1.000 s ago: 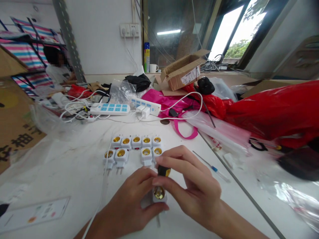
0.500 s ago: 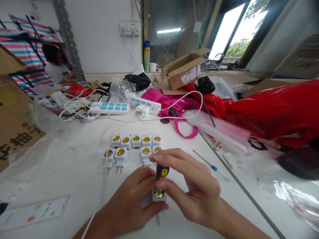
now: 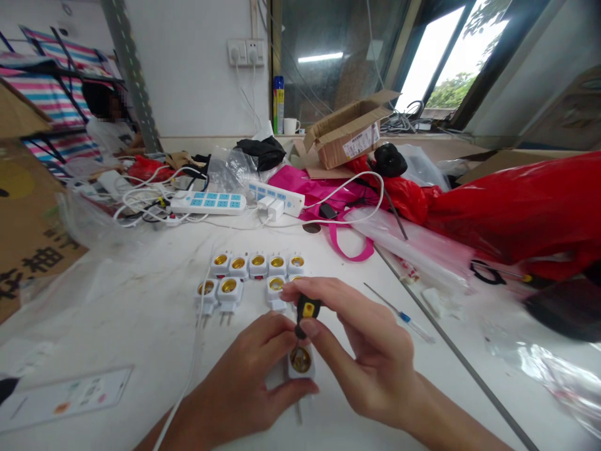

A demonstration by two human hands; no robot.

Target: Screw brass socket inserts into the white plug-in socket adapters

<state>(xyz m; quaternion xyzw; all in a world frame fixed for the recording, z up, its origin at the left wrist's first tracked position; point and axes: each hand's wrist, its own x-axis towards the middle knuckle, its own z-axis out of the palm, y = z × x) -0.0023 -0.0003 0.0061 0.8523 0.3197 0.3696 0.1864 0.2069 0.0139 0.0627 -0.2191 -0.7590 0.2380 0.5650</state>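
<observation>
Head view: the left hand (image 3: 244, 385) grips a white adapter (image 3: 300, 363) low in the middle of the table (image 3: 141, 300), thumb along its near side and fingers closed round its left flank. The brass socket faces up towards the camera, and a metal prong sticks out below it. The right hand (image 3: 370, 366) pinches a screwdriver (image 3: 306, 311) with a black and yellow handle between thumb and forefinger. The tool stands nearly upright with its lower end going down to the socket; the tip is hidden. Both hands are closed tight on what they hold, and their fingertips almost meet above the adapter.

Just behind the hands stand more of the same adapters, sockets up: a back row (image 3: 258, 264) of five set side by side, and a front row (image 3: 228, 288) with a gap in it, its right end partly behind the right forefinger. A white cable (image 3: 190, 369) runs down the table left of the left hand. A thin blue tool (image 3: 399, 313) lies to the right, apart from the hands. A printed card (image 3: 70, 396) lies at the near left.

Farther back lie two power strips (image 3: 208, 203), a pink bag (image 3: 328, 194), an open box (image 3: 345, 131) and a big red bag (image 3: 516, 207). A person (image 3: 110, 128) sits at the far left.
</observation>
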